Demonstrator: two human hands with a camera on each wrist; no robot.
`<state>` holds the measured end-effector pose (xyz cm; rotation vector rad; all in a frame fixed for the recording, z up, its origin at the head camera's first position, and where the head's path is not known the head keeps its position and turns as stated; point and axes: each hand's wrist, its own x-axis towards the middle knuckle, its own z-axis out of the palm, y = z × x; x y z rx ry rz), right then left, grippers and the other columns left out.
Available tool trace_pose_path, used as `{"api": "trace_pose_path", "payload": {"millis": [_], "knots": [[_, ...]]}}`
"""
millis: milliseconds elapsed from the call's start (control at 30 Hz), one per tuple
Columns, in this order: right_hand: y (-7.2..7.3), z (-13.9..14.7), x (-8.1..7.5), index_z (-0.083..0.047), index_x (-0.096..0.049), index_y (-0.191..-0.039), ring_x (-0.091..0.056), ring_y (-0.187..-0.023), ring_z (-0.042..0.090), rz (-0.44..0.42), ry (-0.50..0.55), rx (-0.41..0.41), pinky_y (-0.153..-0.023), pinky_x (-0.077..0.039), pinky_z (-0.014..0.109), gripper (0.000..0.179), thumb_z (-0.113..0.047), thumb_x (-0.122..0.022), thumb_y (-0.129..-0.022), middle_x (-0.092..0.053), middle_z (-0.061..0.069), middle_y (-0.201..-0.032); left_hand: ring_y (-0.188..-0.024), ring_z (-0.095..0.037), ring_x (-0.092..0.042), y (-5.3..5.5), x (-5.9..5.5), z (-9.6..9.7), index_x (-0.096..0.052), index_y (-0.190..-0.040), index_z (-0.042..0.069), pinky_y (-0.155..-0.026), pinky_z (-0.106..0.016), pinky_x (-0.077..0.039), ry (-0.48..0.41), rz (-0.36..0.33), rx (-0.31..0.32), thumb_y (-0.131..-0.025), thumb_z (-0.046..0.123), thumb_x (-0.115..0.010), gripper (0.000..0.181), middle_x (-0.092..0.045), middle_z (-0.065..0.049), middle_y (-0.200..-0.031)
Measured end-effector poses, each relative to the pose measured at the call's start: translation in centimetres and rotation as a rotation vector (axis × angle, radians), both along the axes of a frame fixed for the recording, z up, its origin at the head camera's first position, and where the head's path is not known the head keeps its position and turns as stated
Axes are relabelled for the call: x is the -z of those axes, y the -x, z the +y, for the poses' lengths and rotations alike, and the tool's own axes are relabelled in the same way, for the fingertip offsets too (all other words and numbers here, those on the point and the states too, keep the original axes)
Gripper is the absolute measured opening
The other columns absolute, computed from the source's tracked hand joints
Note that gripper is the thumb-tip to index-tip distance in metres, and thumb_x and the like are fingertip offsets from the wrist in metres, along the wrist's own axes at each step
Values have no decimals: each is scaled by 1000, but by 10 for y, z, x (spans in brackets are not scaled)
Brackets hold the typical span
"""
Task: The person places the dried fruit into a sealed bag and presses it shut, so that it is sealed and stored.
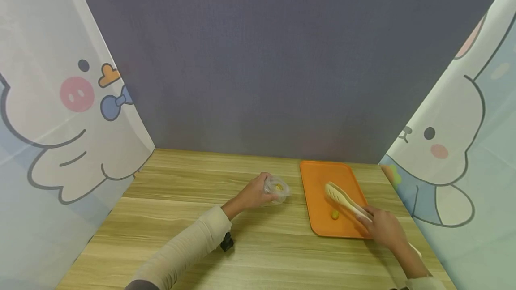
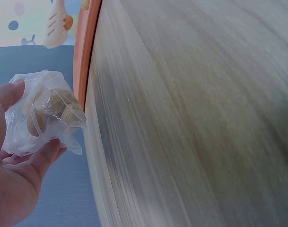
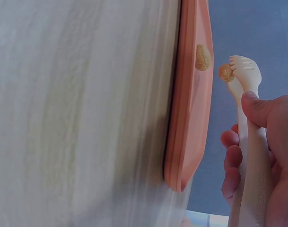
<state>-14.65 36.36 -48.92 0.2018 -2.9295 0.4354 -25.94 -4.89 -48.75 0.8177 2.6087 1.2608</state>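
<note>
My left hand (image 1: 253, 194) holds a clear plastic bag (image 2: 21, 125) from the side, thumb at its top rim and fingers beneath. Several golden-brown rounded lumps (image 2: 57, 100) lie inside the bag. In my right hand (image 1: 384, 226) is a pair of cream-coloured tongs (image 1: 342, 197), gripped along the arms and raised over an orange tray (image 1: 324, 171). Its slotted tips pinch one small brown lump (image 3: 225, 73), seen in the right wrist view. Another such lump (image 1: 335, 214) sits on the tray.
The wood-grain table (image 1: 173, 182) is bounded by a grey back panel (image 1: 258, 66) and cartoon-printed side panels (image 1: 443, 147). A small black object (image 1: 227, 241) shows under the left sleeve (image 1: 185, 247). The bag is left of the tray.
</note>
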Motion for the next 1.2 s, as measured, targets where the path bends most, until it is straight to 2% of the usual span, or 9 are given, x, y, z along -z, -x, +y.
{"api": "trace_pose_path", "payload": {"millis": [333,467,700,867,1033,1200], "knots": [[7,-5,-6,3,-69,-122,-66,-73,25,-59,17,24,-66,-53,51,49,-40,-65,-99,-75,10,-86,-95,-14,-61,1,1,1,-44,-144,3,-77,-29,-53,-1,-7,4,-91,36,-78,71,-64,-10,-118],[10,-10,-8,1,-70,-122,-67,-71,24,-38,13,20,-62,-52,48,45,-38,-67,-98,-75,9,-86,-94,-14,-61,1,1,1,-44,-144,3,-77,-30,-53,-6,-4,10,-91,37,-78,72,-63,-9,-117],[16,-24,-13,-3,-72,-118,-54,-61,15,30,-2,-8,-56,-44,39,36,-31,-72,-95,-63,-3,-67,-92,-12,-60,2,4,2,-43,-144,3,-76,-28,-52,-3,3,19,-91,37,-78,71,-63,-7,-115],[20,-35,-17,-1,-72,-118,-57,-62,13,71,11,-39,-58,-48,39,37,-29,-73,-94,-68,0,-73,-91,-12,-60,1,3,3,-44,-142,3,-75,-28,-52,-4,9,21,-91,36,-78,70,-63,-7,-114],[24,-44,-21,0,-69,-123,-54,-60,12,57,49,-42,-57,-46,38,42,-32,-72,-95,-67,-1,-71,-94,-12,-60,0,4,4,-45,-142,4,-77,-28,-52,9,15,15,-91,35,-78,69,-63,-7,-115],[29,-52,-25,-1,-68,-127,-48,-58,12,24,98,-32,-54,-40,32,46,-36,-70,-97,-66,-2,-72,-95,-13,-61,1,4,4,-45,-142,4,-78,-29,-52,3,14,17,-91,36,-78,69,-64,-7,-117]]}}
